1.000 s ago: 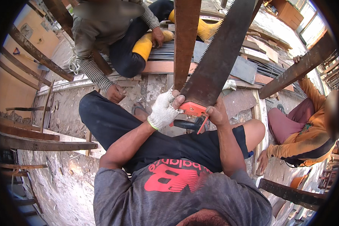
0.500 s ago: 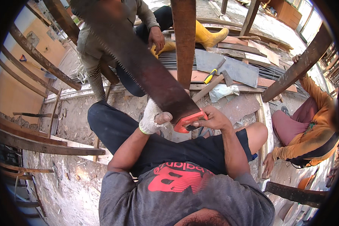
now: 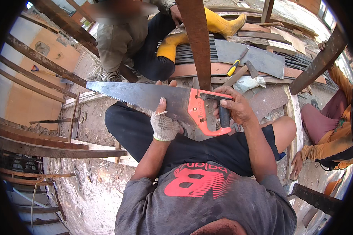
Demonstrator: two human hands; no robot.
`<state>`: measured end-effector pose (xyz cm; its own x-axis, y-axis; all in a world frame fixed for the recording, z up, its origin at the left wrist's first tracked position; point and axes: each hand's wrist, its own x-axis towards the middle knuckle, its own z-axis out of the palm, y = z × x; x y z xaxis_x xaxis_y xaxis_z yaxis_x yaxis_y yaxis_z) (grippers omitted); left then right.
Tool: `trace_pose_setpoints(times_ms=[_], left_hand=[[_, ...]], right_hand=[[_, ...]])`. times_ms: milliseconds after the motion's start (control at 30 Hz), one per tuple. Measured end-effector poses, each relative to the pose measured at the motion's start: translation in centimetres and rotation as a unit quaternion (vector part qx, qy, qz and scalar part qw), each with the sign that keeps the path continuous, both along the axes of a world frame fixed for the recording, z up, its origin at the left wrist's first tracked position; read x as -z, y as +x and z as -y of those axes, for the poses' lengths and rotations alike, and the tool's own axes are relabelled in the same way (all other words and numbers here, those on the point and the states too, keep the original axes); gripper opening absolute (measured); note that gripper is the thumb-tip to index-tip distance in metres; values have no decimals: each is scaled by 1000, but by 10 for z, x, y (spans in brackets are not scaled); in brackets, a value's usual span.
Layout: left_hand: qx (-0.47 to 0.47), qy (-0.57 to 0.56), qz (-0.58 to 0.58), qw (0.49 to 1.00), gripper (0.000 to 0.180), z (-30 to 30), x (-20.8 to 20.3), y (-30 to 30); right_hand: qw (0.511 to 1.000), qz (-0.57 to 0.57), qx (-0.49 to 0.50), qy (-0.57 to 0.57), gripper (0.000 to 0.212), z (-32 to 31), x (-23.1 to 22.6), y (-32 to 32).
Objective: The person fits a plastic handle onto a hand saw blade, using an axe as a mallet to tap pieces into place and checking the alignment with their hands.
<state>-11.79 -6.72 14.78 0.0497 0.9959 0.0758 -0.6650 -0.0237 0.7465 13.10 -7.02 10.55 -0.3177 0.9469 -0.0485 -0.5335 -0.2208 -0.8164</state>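
Observation:
A hand saw (image 3: 161, 96) with an orange and black handle lies across in front of me, its tip to the left and its teeth toward me. My left hand (image 3: 164, 124), in a white glove with bare fingertips, pinches the blade: the thumb is on the near face, and fingertips show past the back edge. My right hand (image 3: 236, 105) is closed on the black grip of the handle. Beyond the saw, a hatchet (image 3: 245, 72) and a chisel (image 3: 238, 62) with a yellow and black handle lie on the ground.
An upright wooden post (image 3: 196, 43) stands just past the saw. A person in yellow boots (image 3: 223, 24) sits at the far left. Another in an orange top (image 3: 328, 147) sits at the right. Wooden beams (image 3: 47, 147) stick out at the left; a grey sheet (image 3: 255, 58) lies beyond the hatchet.
The saw has turned from pointing up and away to lying across, tip left, with its flat face now toward view. My left hand has shifted along the blade; the right hand stays on the handle.

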Motion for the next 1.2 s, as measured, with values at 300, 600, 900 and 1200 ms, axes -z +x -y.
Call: trace_pose_setpoints(times_ms=[300,600,900,1200], left_hand=[[-21,7,9,1000,65,-9,1,-8],[-66,-7,30,997,65,-9,3,-6],[-50,-23,70,996,63,-8,6,-2],[101,-189,39,976,44,-9,31,-19]], right_hand=[[999,29,39,-4,28,6,-6,-21],[994,26,104,-31,32,15,-6,-47],[993,15,115,-38,31,14,3,-47],[995,35,95,-19,28,4,-3,-20]])
